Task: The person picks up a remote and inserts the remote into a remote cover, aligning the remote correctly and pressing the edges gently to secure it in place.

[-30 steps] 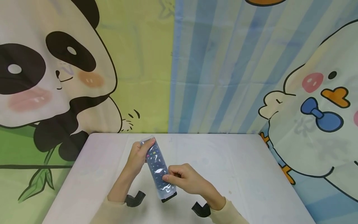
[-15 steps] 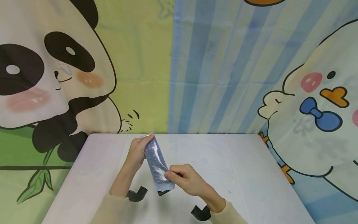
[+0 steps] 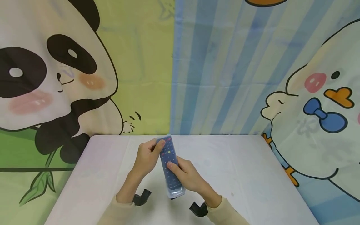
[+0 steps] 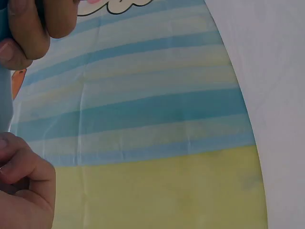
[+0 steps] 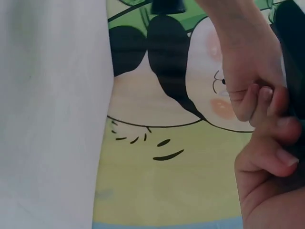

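A remote control (image 3: pixel 172 179) with rows of small buttons stands tilted above the table, in a clear plastic sleeve (image 3: pixel 176 193) whose end extends past its lower end. My left hand (image 3: pixel 145 157) pinches the upper left edge, thumb on the button face. Lower down on the right side, my right hand (image 3: pixel 189 175) grips it with the thumb across the buttons. In the left wrist view, my left hand (image 4: pixel 28 183) and the right fingers (image 4: pixel 29 31) appear at the left edge. The right wrist view has the remote's dark back (image 5: pixel 294 47) beside both hands.
A white-covered table (image 3: pixel 239 175) lies beneath the hands. Behind it hangs a printed cloth (image 3: pixel 213 72) with a panda and a white bird. A black bracket (image 3: pixel 142 197) sits at the left wrist, another black bracket (image 3: pixel 199 209) at the right.
The remote has shifted right and turned more upright, its button face now plainer. My right hand has moved up along its side, from pinching the sleeve's edge to gripping the remote. My left hand moved right.
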A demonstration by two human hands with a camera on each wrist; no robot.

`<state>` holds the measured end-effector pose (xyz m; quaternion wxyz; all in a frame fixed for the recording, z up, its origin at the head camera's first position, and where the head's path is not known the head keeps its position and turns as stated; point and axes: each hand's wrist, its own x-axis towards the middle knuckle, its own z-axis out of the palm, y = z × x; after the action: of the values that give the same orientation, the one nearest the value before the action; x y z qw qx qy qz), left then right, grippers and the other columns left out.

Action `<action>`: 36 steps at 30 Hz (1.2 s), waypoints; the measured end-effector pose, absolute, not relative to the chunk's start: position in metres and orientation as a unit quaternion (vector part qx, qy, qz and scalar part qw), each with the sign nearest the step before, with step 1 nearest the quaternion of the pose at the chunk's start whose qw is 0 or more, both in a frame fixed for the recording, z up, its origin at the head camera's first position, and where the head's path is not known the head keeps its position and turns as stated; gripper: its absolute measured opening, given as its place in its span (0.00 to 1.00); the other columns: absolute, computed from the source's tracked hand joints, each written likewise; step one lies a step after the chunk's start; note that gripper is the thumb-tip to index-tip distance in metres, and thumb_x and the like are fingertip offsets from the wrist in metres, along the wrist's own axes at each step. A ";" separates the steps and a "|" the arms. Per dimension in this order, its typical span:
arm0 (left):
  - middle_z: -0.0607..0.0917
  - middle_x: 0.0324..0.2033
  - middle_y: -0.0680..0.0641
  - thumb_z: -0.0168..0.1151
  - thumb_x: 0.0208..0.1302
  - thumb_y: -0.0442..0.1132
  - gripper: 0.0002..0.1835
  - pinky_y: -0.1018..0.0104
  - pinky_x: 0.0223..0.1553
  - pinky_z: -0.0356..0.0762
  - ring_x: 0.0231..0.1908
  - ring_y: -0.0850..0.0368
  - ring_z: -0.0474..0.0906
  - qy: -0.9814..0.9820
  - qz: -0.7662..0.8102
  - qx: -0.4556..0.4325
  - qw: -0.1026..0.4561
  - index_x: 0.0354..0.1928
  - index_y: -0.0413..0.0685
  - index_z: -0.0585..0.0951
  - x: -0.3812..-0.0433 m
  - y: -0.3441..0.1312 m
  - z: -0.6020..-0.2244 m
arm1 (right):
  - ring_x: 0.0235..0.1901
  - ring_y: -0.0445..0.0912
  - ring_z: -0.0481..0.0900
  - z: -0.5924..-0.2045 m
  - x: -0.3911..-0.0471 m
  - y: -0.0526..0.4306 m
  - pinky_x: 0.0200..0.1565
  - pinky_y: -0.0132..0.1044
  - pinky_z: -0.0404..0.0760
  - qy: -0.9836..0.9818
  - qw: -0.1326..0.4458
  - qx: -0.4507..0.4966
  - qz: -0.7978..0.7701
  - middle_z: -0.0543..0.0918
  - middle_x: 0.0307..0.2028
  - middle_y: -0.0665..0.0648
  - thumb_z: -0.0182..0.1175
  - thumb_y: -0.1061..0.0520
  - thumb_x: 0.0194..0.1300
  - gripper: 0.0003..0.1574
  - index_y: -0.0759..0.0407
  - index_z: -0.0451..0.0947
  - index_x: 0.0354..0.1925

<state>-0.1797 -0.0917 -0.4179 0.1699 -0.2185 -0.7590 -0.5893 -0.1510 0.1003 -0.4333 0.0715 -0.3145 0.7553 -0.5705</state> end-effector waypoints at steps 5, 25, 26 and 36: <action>0.64 0.16 0.59 0.58 0.75 0.46 0.19 0.72 0.16 0.55 0.17 0.66 0.58 -0.778 -0.483 -0.289 0.280 0.23 0.53 0.68 -0.174 -0.091 -0.417 | 0.25 0.42 0.79 -0.430 -0.145 0.102 0.25 0.39 0.81 0.741 0.064 -0.292 -0.602 0.79 0.30 0.55 0.45 0.56 0.81 0.17 0.67 0.74 0.52; 0.62 0.15 0.61 0.43 0.82 0.41 0.21 0.80 0.15 0.52 0.16 0.72 0.55 -0.782 -0.406 -0.344 0.326 0.24 0.51 0.68 -0.138 -0.081 -0.398 | 0.19 0.36 0.75 -0.414 -0.132 0.110 0.18 0.36 0.79 0.736 0.014 -0.368 -0.567 0.76 0.24 0.49 0.46 0.63 0.79 0.09 0.62 0.73 0.48; 0.61 0.15 0.61 0.44 0.81 0.39 0.22 0.80 0.15 0.51 0.16 0.72 0.54 -0.785 -0.408 -0.338 0.322 0.22 0.52 0.68 -0.137 -0.081 -0.396 | 0.20 0.36 0.76 -0.414 -0.132 0.111 0.19 0.36 0.79 0.741 0.017 -0.372 -0.559 0.77 0.25 0.49 0.46 0.63 0.79 0.09 0.62 0.73 0.48; 0.68 0.08 0.57 0.57 0.74 0.33 0.26 0.72 0.09 0.57 0.10 0.68 0.61 -0.731 -0.616 -0.286 0.059 0.12 0.47 0.73 -0.141 -0.091 -0.395 | 0.25 0.35 0.78 -0.416 -0.131 0.116 0.26 0.32 0.81 0.745 0.051 -0.421 -0.515 0.78 0.30 0.50 0.45 0.62 0.80 0.10 0.62 0.70 0.53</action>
<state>-0.1412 -0.0912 -0.3948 0.0590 -0.2863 -0.7314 -0.6161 -0.1306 0.1164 -0.4156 0.0512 -0.4212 0.7449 -0.5150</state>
